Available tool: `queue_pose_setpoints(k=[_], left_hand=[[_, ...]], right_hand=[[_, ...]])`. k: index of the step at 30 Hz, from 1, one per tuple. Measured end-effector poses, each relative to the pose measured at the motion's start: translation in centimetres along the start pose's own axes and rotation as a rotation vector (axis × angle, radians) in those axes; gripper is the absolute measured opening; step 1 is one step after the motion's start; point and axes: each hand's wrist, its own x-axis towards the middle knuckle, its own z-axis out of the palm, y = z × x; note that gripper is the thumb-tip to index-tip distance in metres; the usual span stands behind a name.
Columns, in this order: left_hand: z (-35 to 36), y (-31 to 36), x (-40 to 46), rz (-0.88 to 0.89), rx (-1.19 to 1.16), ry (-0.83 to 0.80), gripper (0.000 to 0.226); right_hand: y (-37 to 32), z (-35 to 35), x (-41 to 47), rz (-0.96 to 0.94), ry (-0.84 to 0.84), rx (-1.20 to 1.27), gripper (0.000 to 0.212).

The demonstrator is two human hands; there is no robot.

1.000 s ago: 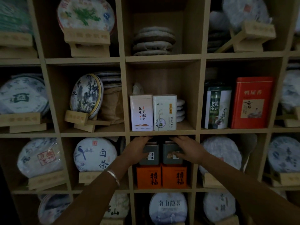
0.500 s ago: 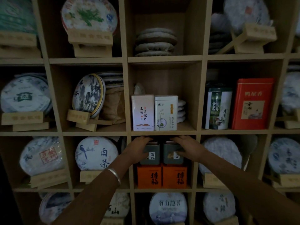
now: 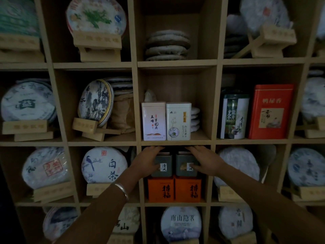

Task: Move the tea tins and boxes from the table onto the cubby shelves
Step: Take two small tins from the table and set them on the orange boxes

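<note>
Two small grey-green square metal tea tins (image 3: 162, 165) (image 3: 186, 165) are stood side by side on two orange boxes (image 3: 174, 189) in the centre cubby. Left hand (image 3: 146, 160) and right hand (image 3: 205, 162) are curled round the outer sides, fingers over the tops. Judged light, rigid, slick; flat side walls are best gripped.

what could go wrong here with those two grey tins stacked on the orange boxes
1. The left grey tin and right grey tin sit on the orange boxes, not the shelf board; a nudge on release might tip them forward.
2. Little room shows between the tin tops and the shelf board above, so the left hand or right hand may catch while withdrawing.
3. A knock to that board might shake the white tins near its front edge.
</note>
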Motion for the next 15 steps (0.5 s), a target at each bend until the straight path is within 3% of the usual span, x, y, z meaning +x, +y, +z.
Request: queue_pose_setpoints(k=[11,15], left_hand=[[-0.56,0.45,-0.60,-0.059,0.086,-0.059,0.060],[-0.59,0.51,-0.88,-0.035,0.039,-0.050,0.070]], right_hand=[[-0.19,-0.31,0.52,0.075,-0.096,-0.046,0.065],[-0.01,-0.26,0.41,0.063,-0.095,-0.035,0.066]])
